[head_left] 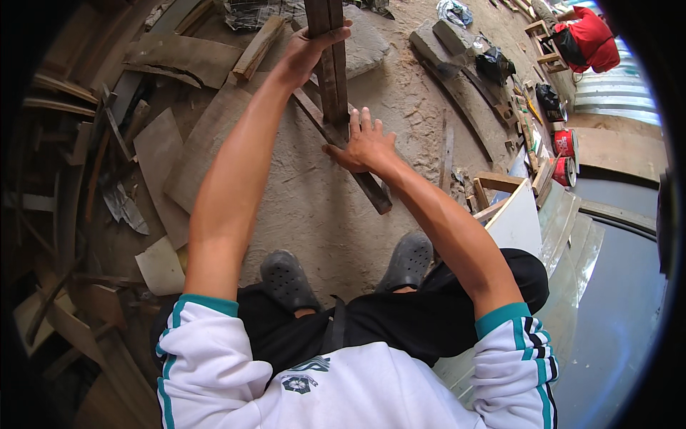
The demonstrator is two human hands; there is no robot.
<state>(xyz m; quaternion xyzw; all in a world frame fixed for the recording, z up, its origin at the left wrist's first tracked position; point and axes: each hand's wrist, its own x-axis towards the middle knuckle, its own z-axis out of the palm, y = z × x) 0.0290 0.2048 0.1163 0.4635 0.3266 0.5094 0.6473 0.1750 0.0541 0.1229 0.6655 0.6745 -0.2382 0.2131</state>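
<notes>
My left hand [309,51] grips the upper part of a dark wooden plank [330,79] that stands nearly upright on the dusty ground. My right hand [363,145] rests flat, fingers spread, against its lower end, where it meets a second dark wooden strip [371,189] lying slanted on the ground. Both forearms reach forward from white sleeves with teal cuffs. My feet in grey clogs [287,277] stand just behind the strip.
Scrap boards and plywood sheets [158,154] are piled along the left. Wood offcuts and stone blocks [437,43] lie at the back. Two red cans [564,143] sit at the right beside a white panel [518,222]. A person in red [592,39] crouches far right.
</notes>
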